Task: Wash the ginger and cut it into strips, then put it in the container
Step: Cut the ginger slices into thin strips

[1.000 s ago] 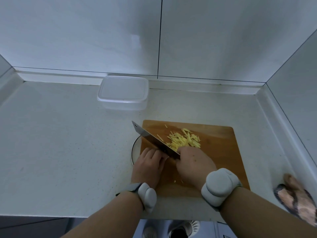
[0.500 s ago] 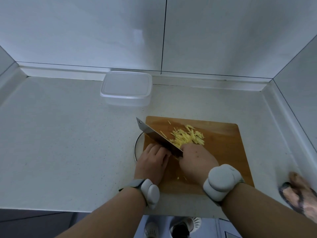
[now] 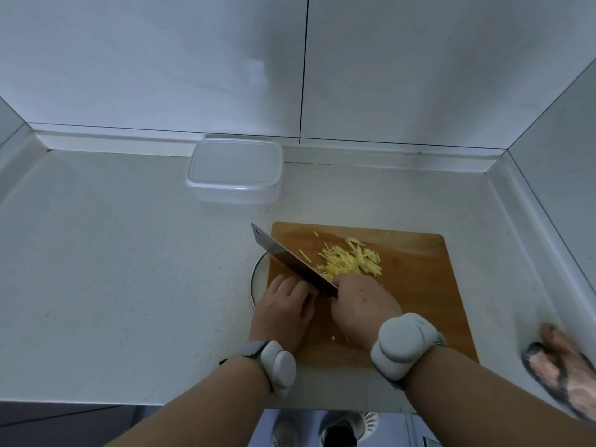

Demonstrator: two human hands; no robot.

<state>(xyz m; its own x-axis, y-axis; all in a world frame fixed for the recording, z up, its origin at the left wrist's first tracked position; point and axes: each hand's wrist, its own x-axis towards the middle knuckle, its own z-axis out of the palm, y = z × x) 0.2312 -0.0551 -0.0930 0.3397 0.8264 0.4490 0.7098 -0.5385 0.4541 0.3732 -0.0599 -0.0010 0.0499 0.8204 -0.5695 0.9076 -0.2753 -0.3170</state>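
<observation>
Right hand (image 3: 362, 303) grips the knife (image 3: 292, 261) beside ginger strips (image 3: 350, 261); left hand (image 3: 283, 312), fingers curled, presses the board (image 3: 419, 285).

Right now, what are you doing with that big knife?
A person is cutting ginger on the wooden cutting board. The right hand holds the cleaver, and the left hand rests curled beside the blade. A pile of ginger strips already lies on the board. The lidded container waits behind, untouched.
</observation>
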